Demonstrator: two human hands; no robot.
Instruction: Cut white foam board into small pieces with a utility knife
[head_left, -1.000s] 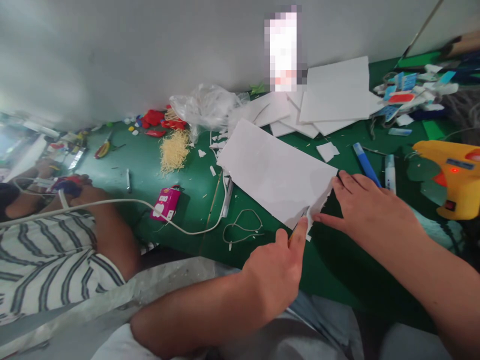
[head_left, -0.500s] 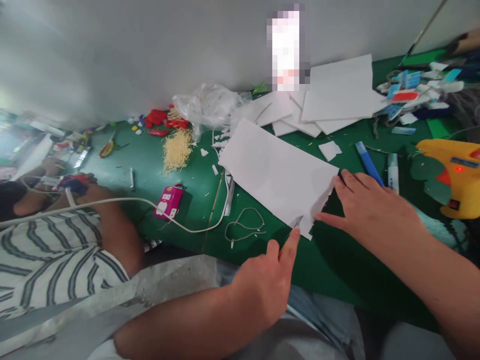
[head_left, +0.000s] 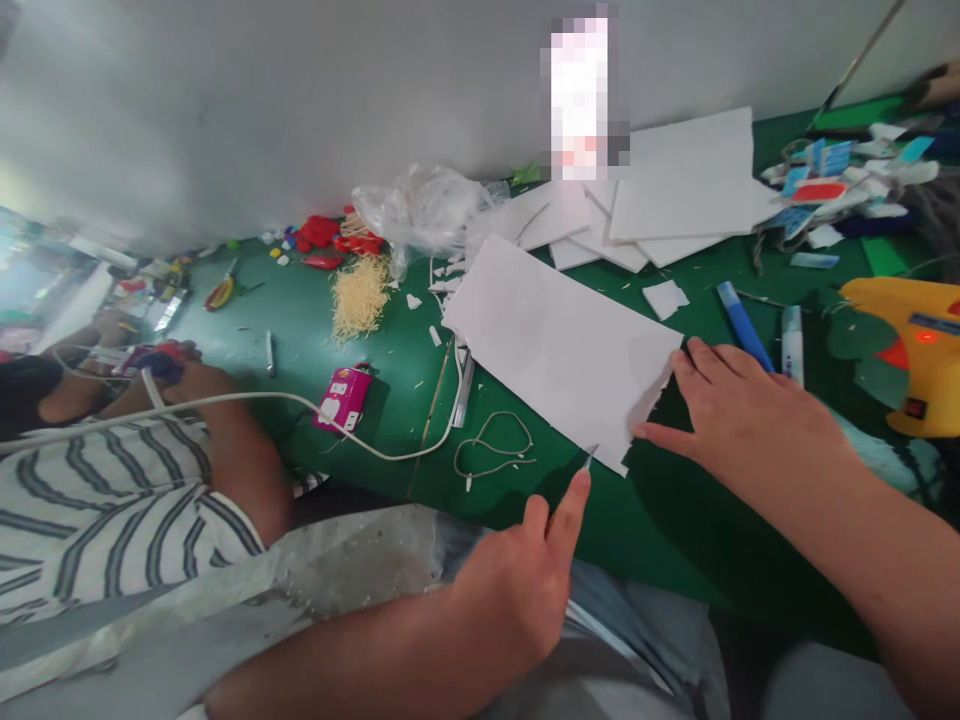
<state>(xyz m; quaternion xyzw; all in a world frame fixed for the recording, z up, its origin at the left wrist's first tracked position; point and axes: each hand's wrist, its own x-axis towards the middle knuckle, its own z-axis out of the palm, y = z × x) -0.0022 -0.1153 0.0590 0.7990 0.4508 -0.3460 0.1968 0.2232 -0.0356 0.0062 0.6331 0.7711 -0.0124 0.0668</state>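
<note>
A white foam board (head_left: 559, 345) lies slanted on the green table (head_left: 390, 340), its near edge ragged. My right hand (head_left: 731, 420) rests flat at that ragged edge, fingers spread, thumb touching the board's near corner. My left hand (head_left: 525, 585) is closed round a thin blade (head_left: 587, 462), index finger stretched along it. The blade's tip sits just off the board's near corner.
More white boards (head_left: 679, 190) are stacked at the back. A yellow glue gun (head_left: 911, 350), blue marker (head_left: 742, 325) and glue stick (head_left: 791, 345) lie right. A pink box (head_left: 343, 398), cord (head_left: 491, 450), white cable (head_left: 247, 400) and another person's striped sleeve (head_left: 97, 510) are left.
My left hand has drawn the blade back toward me, off the board's near corner. My right hand has stayed on the ragged edge.
</note>
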